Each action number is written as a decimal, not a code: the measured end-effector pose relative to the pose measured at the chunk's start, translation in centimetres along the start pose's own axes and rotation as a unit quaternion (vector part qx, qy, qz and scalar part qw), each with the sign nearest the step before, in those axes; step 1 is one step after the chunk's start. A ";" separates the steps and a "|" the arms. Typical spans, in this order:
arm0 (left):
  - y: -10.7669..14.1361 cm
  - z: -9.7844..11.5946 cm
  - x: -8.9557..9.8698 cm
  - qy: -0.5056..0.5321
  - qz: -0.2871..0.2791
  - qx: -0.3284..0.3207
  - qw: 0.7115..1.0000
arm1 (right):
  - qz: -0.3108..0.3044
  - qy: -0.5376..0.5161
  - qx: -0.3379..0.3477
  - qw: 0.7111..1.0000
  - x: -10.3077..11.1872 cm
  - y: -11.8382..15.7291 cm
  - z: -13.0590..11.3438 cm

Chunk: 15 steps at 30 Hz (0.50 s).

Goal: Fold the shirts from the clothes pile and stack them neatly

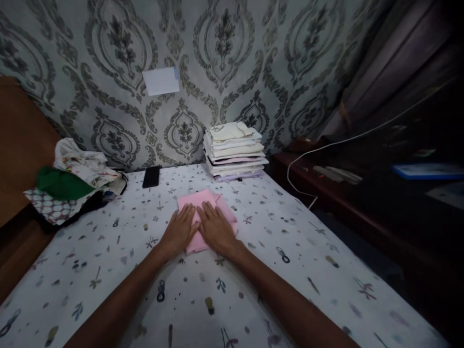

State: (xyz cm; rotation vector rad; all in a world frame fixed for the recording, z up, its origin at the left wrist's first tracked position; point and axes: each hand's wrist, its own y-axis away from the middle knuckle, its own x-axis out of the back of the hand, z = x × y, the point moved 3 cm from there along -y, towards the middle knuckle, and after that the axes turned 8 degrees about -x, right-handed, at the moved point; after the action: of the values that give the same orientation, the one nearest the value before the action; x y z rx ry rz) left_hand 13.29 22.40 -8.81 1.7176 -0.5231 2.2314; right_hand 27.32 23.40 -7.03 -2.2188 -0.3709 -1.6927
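Note:
A partly folded pink cloth [197, 197] lies flat on the white patterned sheet [195, 299]. My left hand [180, 229] rests on its left side, palm down with the fingers stretched out. My right hand [215, 227] presses flat on its right part, fingers extended and thumb close to the left thumb. On the right, a looser flap of the pink cloth shows beyond my right fingers. Both palms hide the cloth's middle.
Behind the cloth stands a stack of folded fabrics [235, 150] against the wall. A black phone [151, 177] lies at the back left, beside a heap of crumpled cloths [72, 183]. At right, a white cable [333, 144] hangs over a dark red wooden edge [337, 208].

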 end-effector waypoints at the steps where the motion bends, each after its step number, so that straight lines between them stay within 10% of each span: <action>1: 0.1 -0.1 -0.3 0.001 0.007 0.000 1.000 | -0.004 0.001 -0.001 1.000 -0.1 0.1 0.0; 7: 0.8 -1.6 -0.7 0.221 0.159 0.054 0.961 | 0.013 -0.017 0.005 1.000 0.8 0.2 0.3; 10: 1.6 -2.2 -0.2 0.446 0.237 0.186 0.843 | 0.035 -0.024 0.011 0.999 2.4 -0.9 1.2; 15: 3.6 1.4 1.4 0.691 0.215 0.338 0.602 | -0.038 -0.028 0.033 0.998 3.8 -6.7 2.9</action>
State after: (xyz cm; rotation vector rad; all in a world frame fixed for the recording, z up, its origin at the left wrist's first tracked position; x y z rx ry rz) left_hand 12.62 18.56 -7.52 -0.5894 0.4190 3.3837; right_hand 28.28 30.71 -3.40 -2.2345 -0.5236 -1.6346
